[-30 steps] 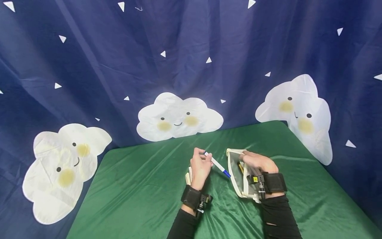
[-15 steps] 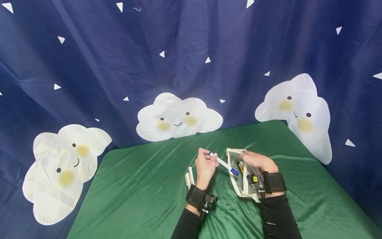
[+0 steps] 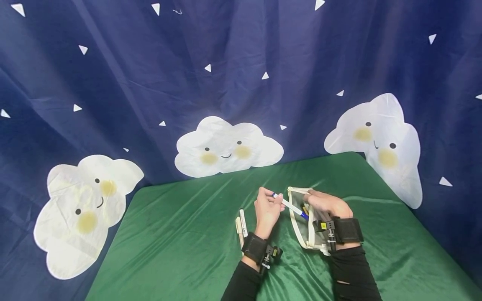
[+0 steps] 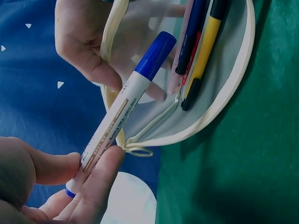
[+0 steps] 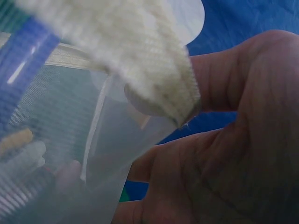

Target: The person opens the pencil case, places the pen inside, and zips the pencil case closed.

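Observation:
My left hand [image 3: 267,213] pinches a white whiteboard marker [image 4: 119,109] near its rear end, between thumb and fingers. The marker's blue cap [image 4: 157,56] points into the mouth of a see-through mesh pencil pouch [image 3: 298,230] with cream trim. Gripping the pouch's far rim is my right hand [image 3: 331,204], its thumb inside and the other fingers behind the mesh. Within the pouch lie several pens, among them a yellow-and-black pen [image 4: 205,51] and a dark blue pen [image 4: 192,32]. In the right wrist view the cream rim hides part of the thumb.
Left of my left wrist, a white marker [image 3: 242,222] and a cream pen [image 3: 239,225] lie side by side on the green cloth [image 3: 180,234]. Behind the table hangs a dark blue curtain [image 3: 241,50] with white clouds.
My left hand has moved right, carrying the marker from outside the pouch until its blue cap is over the opening. The pens on the cloth have come into fuller view. My right hand stays put.

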A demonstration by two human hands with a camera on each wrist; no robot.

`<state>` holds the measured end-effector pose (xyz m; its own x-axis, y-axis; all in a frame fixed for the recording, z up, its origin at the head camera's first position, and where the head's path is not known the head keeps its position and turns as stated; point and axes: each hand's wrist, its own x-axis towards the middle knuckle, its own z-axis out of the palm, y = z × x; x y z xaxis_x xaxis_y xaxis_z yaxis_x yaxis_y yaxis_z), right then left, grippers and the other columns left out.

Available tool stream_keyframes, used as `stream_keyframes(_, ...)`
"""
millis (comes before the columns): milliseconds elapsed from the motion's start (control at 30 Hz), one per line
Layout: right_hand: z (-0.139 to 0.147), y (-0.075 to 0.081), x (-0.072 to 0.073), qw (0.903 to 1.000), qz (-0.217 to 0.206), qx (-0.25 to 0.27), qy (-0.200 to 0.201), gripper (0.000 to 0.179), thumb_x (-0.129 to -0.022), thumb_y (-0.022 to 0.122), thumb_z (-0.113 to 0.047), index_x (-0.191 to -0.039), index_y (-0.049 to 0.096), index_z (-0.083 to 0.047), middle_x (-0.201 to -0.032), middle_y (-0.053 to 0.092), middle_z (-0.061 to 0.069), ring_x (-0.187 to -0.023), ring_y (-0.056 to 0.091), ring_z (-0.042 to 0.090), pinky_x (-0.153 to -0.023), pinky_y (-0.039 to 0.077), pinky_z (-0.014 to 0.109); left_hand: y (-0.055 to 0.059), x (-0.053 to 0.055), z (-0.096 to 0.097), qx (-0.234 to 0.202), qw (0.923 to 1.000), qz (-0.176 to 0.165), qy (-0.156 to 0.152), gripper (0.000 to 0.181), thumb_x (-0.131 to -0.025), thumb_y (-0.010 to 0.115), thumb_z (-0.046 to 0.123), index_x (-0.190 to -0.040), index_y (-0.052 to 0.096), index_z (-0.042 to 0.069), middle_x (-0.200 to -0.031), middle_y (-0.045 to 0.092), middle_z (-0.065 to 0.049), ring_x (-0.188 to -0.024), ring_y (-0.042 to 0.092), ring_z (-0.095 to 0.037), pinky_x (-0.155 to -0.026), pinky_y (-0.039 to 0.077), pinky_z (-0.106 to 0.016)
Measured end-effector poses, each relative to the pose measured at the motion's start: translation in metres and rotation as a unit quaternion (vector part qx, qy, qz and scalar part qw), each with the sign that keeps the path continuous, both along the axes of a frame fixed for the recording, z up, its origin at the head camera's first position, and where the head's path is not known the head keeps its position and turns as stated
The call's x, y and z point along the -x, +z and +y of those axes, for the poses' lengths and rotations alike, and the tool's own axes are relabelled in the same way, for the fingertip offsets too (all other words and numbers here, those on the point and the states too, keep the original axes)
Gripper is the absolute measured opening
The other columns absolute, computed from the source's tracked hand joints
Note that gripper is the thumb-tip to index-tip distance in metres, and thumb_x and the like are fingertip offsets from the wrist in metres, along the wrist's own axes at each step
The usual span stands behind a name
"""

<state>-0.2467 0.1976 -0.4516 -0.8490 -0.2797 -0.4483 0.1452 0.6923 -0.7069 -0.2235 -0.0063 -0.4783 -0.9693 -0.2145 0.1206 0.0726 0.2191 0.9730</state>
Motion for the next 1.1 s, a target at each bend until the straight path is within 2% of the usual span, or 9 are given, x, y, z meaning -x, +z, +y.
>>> stream_keyframes(167, 0.001, 0.000, 0.001, 1.0000, -0.004, 0.003, 0.006, 0.079, -0.100, 0.038, -0.048, -0.162, 0.015, -0.004, -0.169, 0.011, 0.025, -0.155, 0.011, 0.049, -0.121, 0.028, 0.062, -0.003, 0.000, 0.008, -0.015, 0.9998, -0.004, -0.008, 0.021, -0.092, 0.072, 0.006, -0.101, 0.055, -0.003, -0.077, 0.073, -0.018, -0.064, 0.076, -0.025, -0.056, 0.060, -0.026)
stream_keyframes(300, 0.000, -0.001, 0.002, 0.9999, 0.001, 0.001, 0.011, 0.079, -0.100, 0.038, -0.047, -0.162, 0.014, -0.002, -0.168, 0.012, 0.026, -0.155, 0.012, 0.049, -0.121, 0.026, 0.062, -0.004, 0.000, 0.015, -0.038, 0.9990, -0.015, -0.017, 0.023, -0.092, 0.071, 0.004, -0.102, 0.053, -0.006, -0.078, 0.073, -0.020, -0.070, 0.077, -0.037, -0.061, 0.062, -0.036)
stream_keyframes(400, 0.000, -0.001, 0.003, 0.9999, 0.002, 0.000, 0.011, 0.079, -0.100, 0.037, -0.046, -0.162, 0.014, -0.002, -0.168, 0.013, 0.026, -0.155, 0.013, 0.049, -0.122, 0.026, 0.061, -0.004, 0.000, 0.020, -0.045, 0.9987, -0.016, -0.015, 0.023, -0.092, 0.071, 0.002, -0.102, 0.052, -0.007, -0.078, 0.072, -0.020, -0.071, 0.076, -0.040, -0.063, 0.063, -0.041)
stream_keyframes(633, -0.002, 0.001, 0.005, 0.9994, 0.005, -0.020, 0.027, 0.077, -0.101, 0.034, -0.044, -0.161, 0.013, 0.000, -0.168, 0.013, 0.028, -0.154, 0.016, 0.049, -0.121, 0.026, 0.062, -0.005, -0.001, 0.033, -0.052, 0.9982, -0.026, -0.013, 0.021, -0.091, 0.071, 0.001, -0.100, 0.053, -0.004, -0.077, 0.072, -0.017, -0.065, 0.077, -0.030, -0.059, 0.062, -0.035)
stream_keyframes(767, -0.002, 0.001, 0.005, 0.9994, 0.000, -0.018, 0.029, 0.078, -0.102, 0.034, -0.044, -0.161, 0.011, 0.001, -0.167, 0.012, 0.028, -0.154, 0.017, 0.050, -0.120, 0.027, 0.063, -0.005, -0.003, 0.041, -0.069, 0.9971, -0.025, -0.018, 0.020, -0.091, 0.071, 0.000, -0.098, 0.053, -0.004, -0.076, 0.069, -0.017, -0.066, 0.077, -0.031, -0.059, 0.062, -0.033)
stream_keyframes(867, -0.002, 0.001, 0.006, 0.9995, -0.005, -0.007, 0.030, 0.078, -0.102, 0.034, -0.043, -0.161, 0.010, 0.001, -0.167, 0.012, 0.029, -0.153, 0.019, 0.051, -0.119, 0.030, 0.063, -0.007, -0.003, 0.046, -0.081, 0.9962, -0.026, -0.017, 0.020, -0.090, 0.071, -0.001, -0.098, 0.052, -0.004, -0.075, 0.068, -0.017, -0.067, 0.077, -0.035, -0.060, 0.062, -0.036)
stream_keyframes(1100, 0.000, 0.000, 0.005, 0.9996, -0.006, -0.005, 0.026, 0.077, -0.102, 0.034, -0.045, -0.162, 0.012, -0.001, -0.167, 0.011, 0.029, -0.153, 0.016, 0.052, -0.118, 0.030, 0.064, -0.010, -0.004, 0.050, -0.086, 0.9958, -0.030, -0.008, 0.022, -0.089, 0.072, -0.002, -0.098, 0.052, -0.004, -0.075, 0.068, -0.014, -0.064, 0.076, -0.030, -0.058, 0.062, -0.033)
